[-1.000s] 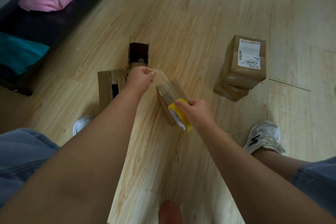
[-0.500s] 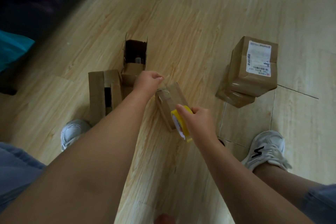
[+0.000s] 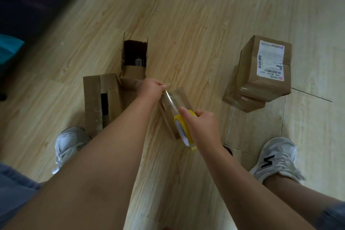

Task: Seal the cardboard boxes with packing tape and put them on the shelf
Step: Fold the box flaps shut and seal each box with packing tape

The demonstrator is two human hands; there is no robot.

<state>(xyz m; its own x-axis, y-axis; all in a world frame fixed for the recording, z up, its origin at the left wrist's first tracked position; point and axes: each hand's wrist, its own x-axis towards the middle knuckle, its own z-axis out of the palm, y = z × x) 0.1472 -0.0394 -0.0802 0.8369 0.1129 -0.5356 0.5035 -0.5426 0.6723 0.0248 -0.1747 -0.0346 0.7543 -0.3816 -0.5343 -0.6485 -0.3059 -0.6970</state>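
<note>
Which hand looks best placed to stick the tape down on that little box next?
Probably the left hand: it pinches the free tape end right over the box. The right hand is busy holding the roll.

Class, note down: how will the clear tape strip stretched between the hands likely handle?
The tape strip looks thin and see-through, so probably light and floppy. It seems taut only because the left hand pinches its end and the right hand holds the yellow roll; released, it may curl.
</note>
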